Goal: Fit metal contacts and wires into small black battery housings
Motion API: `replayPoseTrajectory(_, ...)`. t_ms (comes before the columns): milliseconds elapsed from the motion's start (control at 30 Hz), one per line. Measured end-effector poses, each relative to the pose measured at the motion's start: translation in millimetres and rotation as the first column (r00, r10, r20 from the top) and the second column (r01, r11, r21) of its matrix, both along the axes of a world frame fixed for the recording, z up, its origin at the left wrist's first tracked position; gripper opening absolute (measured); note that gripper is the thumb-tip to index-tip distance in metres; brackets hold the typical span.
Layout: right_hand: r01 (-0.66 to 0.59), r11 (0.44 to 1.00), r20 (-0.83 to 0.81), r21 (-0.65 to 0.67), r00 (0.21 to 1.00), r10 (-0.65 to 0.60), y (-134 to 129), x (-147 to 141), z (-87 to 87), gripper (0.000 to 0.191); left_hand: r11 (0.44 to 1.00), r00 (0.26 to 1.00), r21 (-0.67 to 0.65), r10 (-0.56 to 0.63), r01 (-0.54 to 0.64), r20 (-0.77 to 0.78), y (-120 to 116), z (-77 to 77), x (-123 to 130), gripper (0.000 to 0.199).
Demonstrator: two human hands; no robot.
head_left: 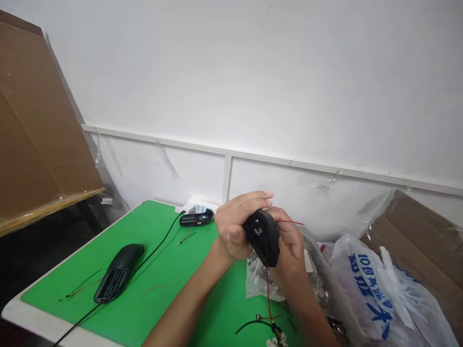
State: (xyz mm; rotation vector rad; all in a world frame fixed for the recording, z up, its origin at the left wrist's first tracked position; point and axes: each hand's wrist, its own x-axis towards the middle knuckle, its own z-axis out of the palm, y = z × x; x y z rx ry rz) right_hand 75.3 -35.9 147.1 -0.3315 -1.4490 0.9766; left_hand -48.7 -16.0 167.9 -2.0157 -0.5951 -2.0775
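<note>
A black plastic housing (269, 238) with a hollow inside is held up above the table between both hands. My left hand (237, 224) grips its left side, thumb in front and fingers over the top. Around its right and rear side my right hand (289, 236) is closed, partly hidden by the housing. One red wire (292, 222) sticks out to the right near my right fingers. Another red wire (268, 294) hangs from the housing's lower end, down towards a small part with black and red wires (275, 330).
On the green mat (173, 284) lie a black shell with a cable (119, 272) and another black device (195, 218) with loose wires. Clear plastic bags (256, 274) and a printed white bag (365, 284) crowd the right side. Cardboard (43, 111) stands at the left, before a white wall.
</note>
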Motion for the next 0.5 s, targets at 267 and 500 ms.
replayPoseTrajectory(267, 0.207, 0.978, 0.001, 0.036, 0.978, -0.207, -4, -12, -4.0, 0.019, 0.989, 0.977, -0.026, -0.139, 0.146, 0.162, 9, -8.8, 10, 0.079)
replayPoseTrajectory(500, 0.313, 0.932, 0.124, 0.181, 0.933, -0.337, -2, -4, -1.5, 0.015, 0.932, 0.837, -0.03, -0.309, 0.361, 0.452, 17, -19.6, 23, 0.082)
